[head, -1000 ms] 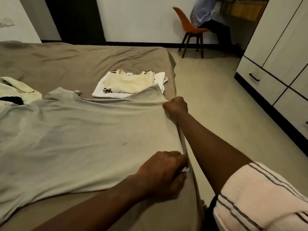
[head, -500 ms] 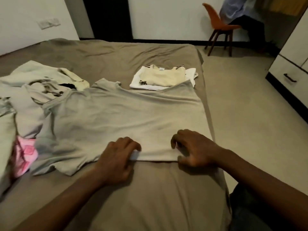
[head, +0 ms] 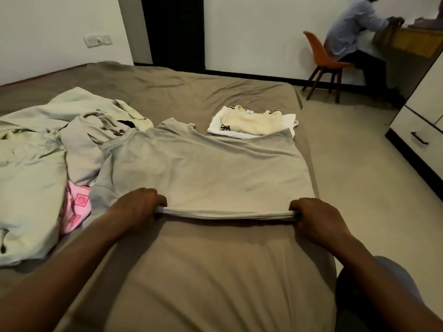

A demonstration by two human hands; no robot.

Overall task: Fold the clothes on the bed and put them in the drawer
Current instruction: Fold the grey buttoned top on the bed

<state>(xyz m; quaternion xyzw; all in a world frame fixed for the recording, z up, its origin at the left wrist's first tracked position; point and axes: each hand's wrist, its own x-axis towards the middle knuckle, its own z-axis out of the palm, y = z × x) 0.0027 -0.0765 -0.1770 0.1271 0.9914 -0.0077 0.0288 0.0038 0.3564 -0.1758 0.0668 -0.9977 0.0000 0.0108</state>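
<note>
**Q:** Where did the grey shirt (head: 203,173) lie?

**A:** It was spread flat on the right half of the bed (head: 215,271), collar end far and hem near. Its far right corner overlapped the near edge of a stack of folded clothes (head: 251,123).

**Q:** And the hands?

**A:** Both gripped the near hem. The left hand (head: 139,207) had its fingers curled over the hem's left end. The right hand (head: 314,216) clutched the right corner, just beside the bed's right edge. Between them the hem was stretched straight and raised a little off the sheet.

**Q:** What else lay on the bed?

**A:** The stack — a cream piece on a white one — sat on the far right. A heap of unfolded pale clothes (head: 48,144) lay at left, touching the shirt's left sleeve, with a pink garment (head: 76,207) showing at its near edge.

**Q:** The drawer?

**A:** A white drawer (head: 417,137) with a dark handle stood closed at far right, across the floor from the bed. A seated person (head: 347,32) occupied an orange chair (head: 321,61) by the far wall.
</note>
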